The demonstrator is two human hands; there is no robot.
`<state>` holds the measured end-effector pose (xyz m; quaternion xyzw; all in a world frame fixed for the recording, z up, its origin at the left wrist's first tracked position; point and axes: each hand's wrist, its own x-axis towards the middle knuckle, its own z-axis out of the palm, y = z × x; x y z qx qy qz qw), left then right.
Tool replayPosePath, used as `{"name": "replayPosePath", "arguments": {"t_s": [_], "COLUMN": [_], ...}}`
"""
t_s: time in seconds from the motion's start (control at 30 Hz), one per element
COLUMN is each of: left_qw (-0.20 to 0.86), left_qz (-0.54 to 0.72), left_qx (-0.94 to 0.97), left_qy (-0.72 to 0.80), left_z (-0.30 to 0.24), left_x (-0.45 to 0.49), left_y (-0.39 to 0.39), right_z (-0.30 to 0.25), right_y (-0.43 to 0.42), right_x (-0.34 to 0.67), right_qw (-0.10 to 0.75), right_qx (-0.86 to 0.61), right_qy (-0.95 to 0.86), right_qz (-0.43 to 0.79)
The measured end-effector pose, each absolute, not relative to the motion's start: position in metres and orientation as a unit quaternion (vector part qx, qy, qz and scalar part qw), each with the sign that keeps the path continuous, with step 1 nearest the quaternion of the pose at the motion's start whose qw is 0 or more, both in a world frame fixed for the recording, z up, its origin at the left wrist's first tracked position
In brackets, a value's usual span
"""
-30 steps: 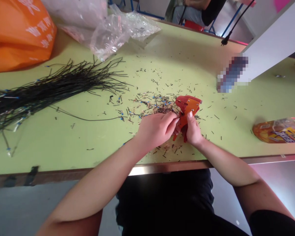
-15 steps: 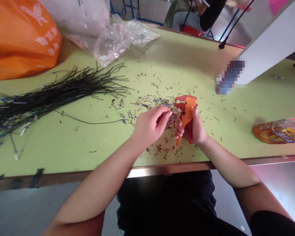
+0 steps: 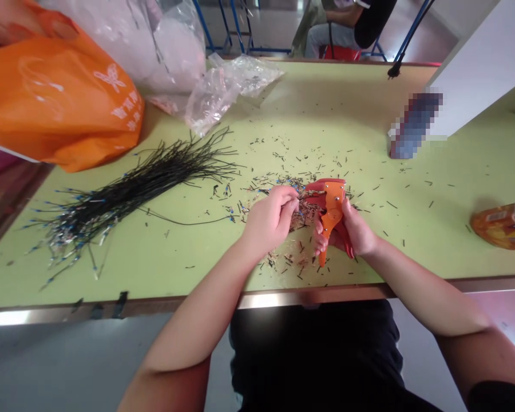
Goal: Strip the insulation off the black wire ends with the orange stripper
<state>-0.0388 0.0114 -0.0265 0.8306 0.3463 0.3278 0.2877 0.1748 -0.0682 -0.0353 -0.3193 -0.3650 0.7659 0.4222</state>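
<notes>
Right hand point(image 3: 359, 230) gripping orange-red hand tool point(image 3: 334, 205); left hand point(image 3: 266, 220) pinched at its nose.
From my head feed: right fingers wrap the handles, tool upright over the clippings point(image 3: 299, 221), nose pointing left. Left thumb and forefinger are closed together just beside the nose; I can't tell what, if anything, sits between them. Black wire bundle point(image 3: 148, 177) lies left on the green table point(image 3: 214, 266), one loose wire point(image 3: 184, 222) running out toward the clippings. Orange bag point(image 3: 77, 109) behind the bundle, clear plastic point(image 3: 217, 94) beside it. Bottle point(image 3: 504, 225) on its side, far right.
</notes>
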Motion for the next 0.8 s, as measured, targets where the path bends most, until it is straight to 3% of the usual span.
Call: {"name": "replayPosePath", "arguments": {"t_s": [0.27,0.8], "left_qw": [0.270,0.257], "left_qz": [0.338,0.242], "left_qx": [0.822,0.853], "left_qy": [0.371,0.384], "left_z": [-0.0291,-0.0230], "left_x": [-0.0377,-0.0420], "left_y": [0.0136,0.0179], "right_z": [-0.0396,-0.0380], "right_y": [-0.0673,-0.0702], "right_x": [0.1741,0.1703], "right_qw": [0.411,0.411], "right_qx": [-0.277,-0.350], "right_qy": [-0.381,-0.391], "right_qz": [0.781,0.745]}}
